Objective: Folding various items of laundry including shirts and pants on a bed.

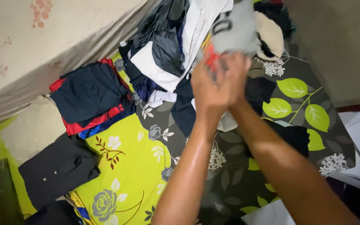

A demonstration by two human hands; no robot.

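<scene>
My left hand (207,85) and my right hand (237,71) are pressed together, both gripping the lower edge of a grey garment (234,29) with a red-orange patch, lifted above a bed. Under the hands lies a loose heap of clothes (163,54): white, black, grey and dark blue pieces. Motion blurs the fingers and the garment. The bed sheet (126,166) is yellow-green and dark grey with flower and leaf prints.
A folded stack of navy and red clothes (90,98) lies at the left on the sheet. A folded black shirt with buttons (57,168) sits nearer the front left. A cream floral mattress or wall (42,46) rises at upper left. The bed's right edge (346,166) drops off.
</scene>
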